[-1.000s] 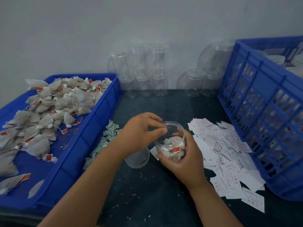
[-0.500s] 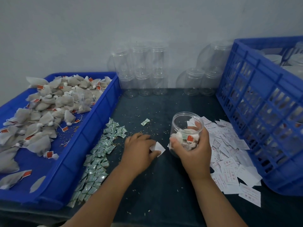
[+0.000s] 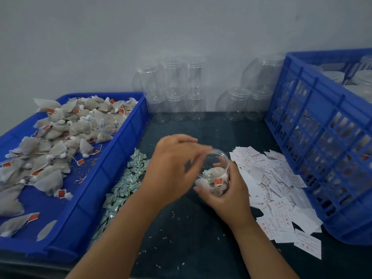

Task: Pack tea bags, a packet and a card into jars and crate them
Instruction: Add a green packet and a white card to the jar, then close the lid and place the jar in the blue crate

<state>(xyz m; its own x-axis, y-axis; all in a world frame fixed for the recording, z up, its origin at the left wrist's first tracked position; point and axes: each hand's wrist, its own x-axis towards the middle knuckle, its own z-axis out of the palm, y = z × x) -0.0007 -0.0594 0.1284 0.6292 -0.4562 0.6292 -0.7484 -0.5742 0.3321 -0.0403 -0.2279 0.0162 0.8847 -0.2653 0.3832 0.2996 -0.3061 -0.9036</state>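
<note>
Plastic jar (image 3: pixel 218 179) sits in right fingers (image 3: pixel 234 178), left fingers (image 3: pixel 186 140) over mouth

Almost no print here is legible. The white cards (image 3: pixel 281 188) heaped on the table (image 3: pixel 191 234) carry red printing in lines and boxes. One card near the front shows a heading of three red characters, too soft to read with certainty. The tea bags (image 3: pixel 60 137) in the blue tray (image 3: pixel 120 154) each have a small red-orange tag. So does one seen through the wall of the jar (image 3: pixel 223 158) gripped by the right hand (image 3: pixel 225 200). No lettering can be made out on any tag. The green-and-white packets (image 3: pixel 124 186) bear markings too small to read.
</note>
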